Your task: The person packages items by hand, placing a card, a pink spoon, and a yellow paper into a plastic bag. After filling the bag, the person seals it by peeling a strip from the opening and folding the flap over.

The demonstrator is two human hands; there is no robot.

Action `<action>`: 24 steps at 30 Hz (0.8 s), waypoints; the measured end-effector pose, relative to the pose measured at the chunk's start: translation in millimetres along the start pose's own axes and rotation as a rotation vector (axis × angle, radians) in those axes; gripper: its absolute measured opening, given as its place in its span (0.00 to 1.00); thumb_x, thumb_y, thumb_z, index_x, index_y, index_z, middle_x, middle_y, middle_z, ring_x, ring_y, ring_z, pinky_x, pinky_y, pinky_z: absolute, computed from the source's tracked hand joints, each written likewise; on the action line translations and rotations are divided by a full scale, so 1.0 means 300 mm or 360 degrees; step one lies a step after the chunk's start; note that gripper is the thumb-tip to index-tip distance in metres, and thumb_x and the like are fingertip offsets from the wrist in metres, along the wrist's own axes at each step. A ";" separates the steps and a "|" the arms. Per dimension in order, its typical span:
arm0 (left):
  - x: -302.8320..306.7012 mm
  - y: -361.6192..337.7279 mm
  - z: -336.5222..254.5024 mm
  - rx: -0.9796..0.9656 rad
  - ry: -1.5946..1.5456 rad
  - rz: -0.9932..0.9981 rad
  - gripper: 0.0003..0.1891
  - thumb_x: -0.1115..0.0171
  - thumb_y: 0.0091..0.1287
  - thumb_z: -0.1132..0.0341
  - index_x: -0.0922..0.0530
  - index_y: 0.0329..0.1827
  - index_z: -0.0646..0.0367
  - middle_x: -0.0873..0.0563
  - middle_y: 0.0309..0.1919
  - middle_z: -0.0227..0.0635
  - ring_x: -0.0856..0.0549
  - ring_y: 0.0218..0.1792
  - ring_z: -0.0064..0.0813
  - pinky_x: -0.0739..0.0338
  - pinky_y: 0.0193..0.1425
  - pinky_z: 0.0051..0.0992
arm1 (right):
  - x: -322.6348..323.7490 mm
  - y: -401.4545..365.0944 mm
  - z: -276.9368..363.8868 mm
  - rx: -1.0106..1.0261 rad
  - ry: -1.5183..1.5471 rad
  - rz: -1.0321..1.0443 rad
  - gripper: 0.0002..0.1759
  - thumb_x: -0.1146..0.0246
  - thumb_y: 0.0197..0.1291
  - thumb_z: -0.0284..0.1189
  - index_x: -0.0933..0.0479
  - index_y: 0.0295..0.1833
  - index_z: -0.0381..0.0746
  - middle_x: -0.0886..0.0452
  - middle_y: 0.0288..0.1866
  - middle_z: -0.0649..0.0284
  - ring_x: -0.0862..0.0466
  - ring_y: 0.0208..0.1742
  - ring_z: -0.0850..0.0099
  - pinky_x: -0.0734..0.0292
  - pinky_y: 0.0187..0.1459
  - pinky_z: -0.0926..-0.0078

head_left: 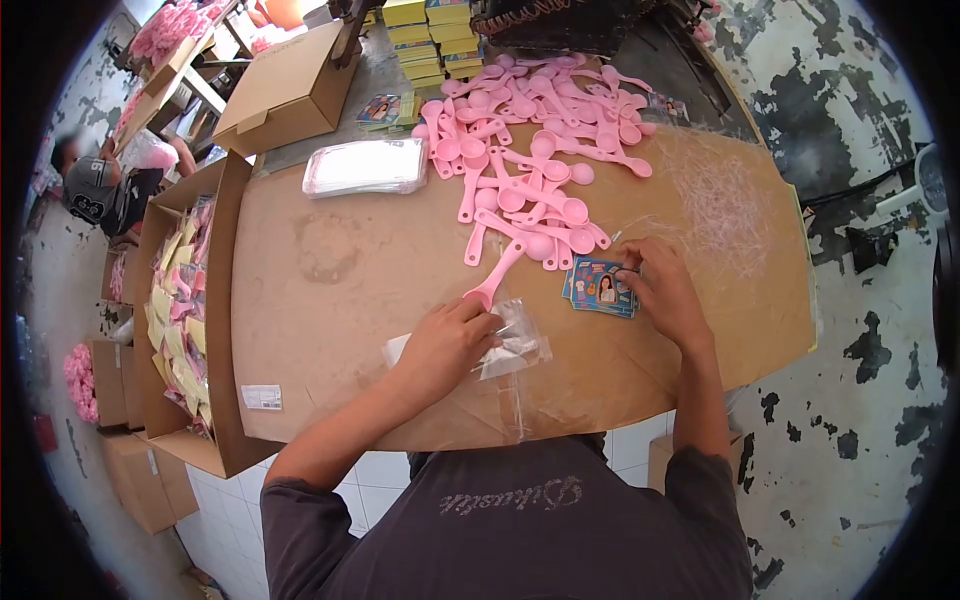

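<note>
Left hand: fingers pinch the handle end of a pink spoon over a clear bag, mid-desk. Right hand: fingers curled onto the card stack; cannot tell whether they grip it.

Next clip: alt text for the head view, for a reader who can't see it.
The person's left hand holds a pink spoon and rests on a clear bag, while the right hand touches a stack of printed cards on a cardboard-covered table. A pile of pink spoons lies beyond.
</note>
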State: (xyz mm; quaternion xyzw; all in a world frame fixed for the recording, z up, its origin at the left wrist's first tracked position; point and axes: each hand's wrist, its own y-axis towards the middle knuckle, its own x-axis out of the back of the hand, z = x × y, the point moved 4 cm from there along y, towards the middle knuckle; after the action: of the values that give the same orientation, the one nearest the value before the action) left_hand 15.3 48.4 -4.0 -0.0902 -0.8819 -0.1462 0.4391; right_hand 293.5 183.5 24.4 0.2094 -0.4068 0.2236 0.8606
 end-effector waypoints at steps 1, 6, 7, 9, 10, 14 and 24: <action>0.003 0.004 0.006 0.0038 -0.0077 0.0017 0.12 0.24 0.61 0.69 0.13 0.47 0.57 0.15 0.41 0.39 0.13 0.44 0.41 0.18 0.52 0.35 | 0.007 0.000 0.011 -0.0012 0.0049 -0.0021 0.17 0.27 0.59 0.22 0.18 0.54 0.36 0.18 0.45 0.57 0.17 0.50 0.58 0.23 0.53 0.62; 0.083 0.034 0.013 0.0291 -0.0578 0.0046 0.09 0.28 0.64 0.76 0.15 0.46 0.59 0.12 0.41 0.37 0.10 0.44 0.32 0.16 0.47 0.30 | 0.043 0.029 0.073 0.0102 0.0401 0.0070 0.10 0.31 0.64 0.21 0.16 0.50 0.35 0.17 0.44 0.60 0.17 0.45 0.65 0.22 0.48 0.66; 0.074 0.038 0.035 0.0354 -0.0870 -0.0008 0.10 0.29 0.65 0.76 0.16 0.48 0.60 0.11 0.42 0.38 0.10 0.44 0.30 0.16 0.47 0.29 | 0.042 0.045 0.102 0.0175 0.0465 0.0067 0.09 0.32 0.65 0.22 0.16 0.50 0.35 0.16 0.43 0.61 0.17 0.44 0.66 0.22 0.46 0.67; 0.034 0.044 0.094 0.0476 -0.1453 -0.0120 0.11 0.30 0.69 0.77 0.18 0.52 0.61 0.09 0.45 0.39 0.09 0.44 0.27 0.15 0.46 0.28 | 0.010 0.081 0.151 0.0083 0.0522 0.0188 0.11 0.32 0.65 0.22 0.16 0.52 0.35 0.15 0.43 0.61 0.18 0.40 0.70 0.22 0.44 0.68; 0.029 0.049 0.111 0.0553 -0.1632 -0.0111 0.11 0.31 0.70 0.78 0.19 0.53 0.62 0.09 0.45 0.40 0.09 0.44 0.27 0.15 0.47 0.27 | -0.007 0.099 0.172 0.0041 0.0549 0.0246 0.12 0.32 0.65 0.23 0.16 0.53 0.35 0.14 0.43 0.61 0.18 0.39 0.72 0.22 0.43 0.69; 0.034 0.064 0.128 0.0766 -0.1964 -0.0134 0.17 0.31 0.74 0.77 0.23 0.63 0.66 0.07 0.44 0.41 0.09 0.42 0.25 0.15 0.47 0.23 | -0.072 0.156 0.181 -0.0025 0.0677 0.0287 0.14 0.32 0.67 0.24 0.16 0.57 0.35 0.13 0.45 0.63 0.18 0.39 0.77 0.22 0.42 0.73; -0.007 0.030 0.135 0.0790 -0.1828 -0.0100 0.17 0.29 0.75 0.71 0.18 0.62 0.69 0.07 0.48 0.41 0.08 0.46 0.23 0.14 0.48 0.23 | -0.115 0.154 0.174 0.0044 0.0950 0.0054 0.14 0.33 0.68 0.20 0.16 0.58 0.35 0.13 0.50 0.61 0.15 0.48 0.75 0.19 0.51 0.74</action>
State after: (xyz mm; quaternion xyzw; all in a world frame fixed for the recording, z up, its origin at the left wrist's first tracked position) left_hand -11.0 70.6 -27.2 -0.0238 -0.9870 0.1219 -0.1018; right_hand 216.5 185.2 35.6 0.1393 -0.1361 0.2951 0.9354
